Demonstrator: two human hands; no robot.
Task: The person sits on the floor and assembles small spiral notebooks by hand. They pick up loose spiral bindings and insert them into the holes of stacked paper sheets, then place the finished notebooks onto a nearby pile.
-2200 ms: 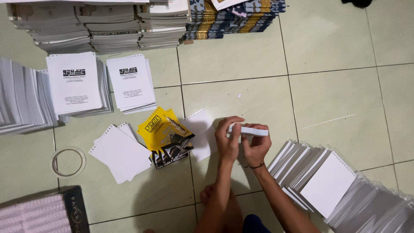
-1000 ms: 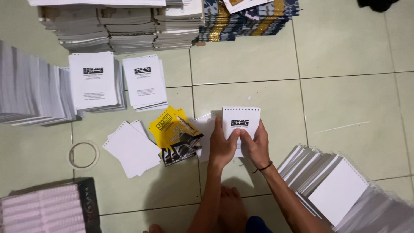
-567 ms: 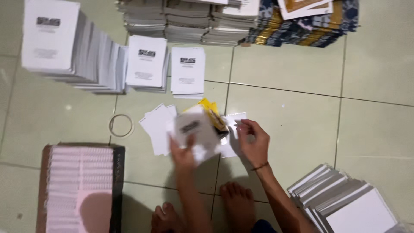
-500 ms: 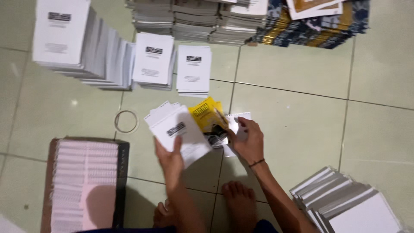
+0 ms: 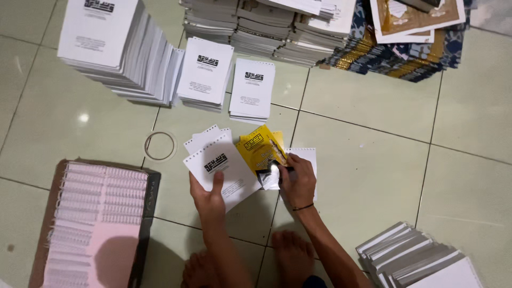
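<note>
Left hand [image 5: 209,198] has lowered the booklet [image 5: 223,170], seemingly flatter.

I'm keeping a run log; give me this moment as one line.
left hand: holds punched white booklet | right hand: on yellow covers | floor: ring, tray of binding coils

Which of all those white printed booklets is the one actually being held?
The white booklet in the left hand, punched along its top edge, tilted over the floor. The others sit in stacks; the right hand touches the yellow covers.
</note>
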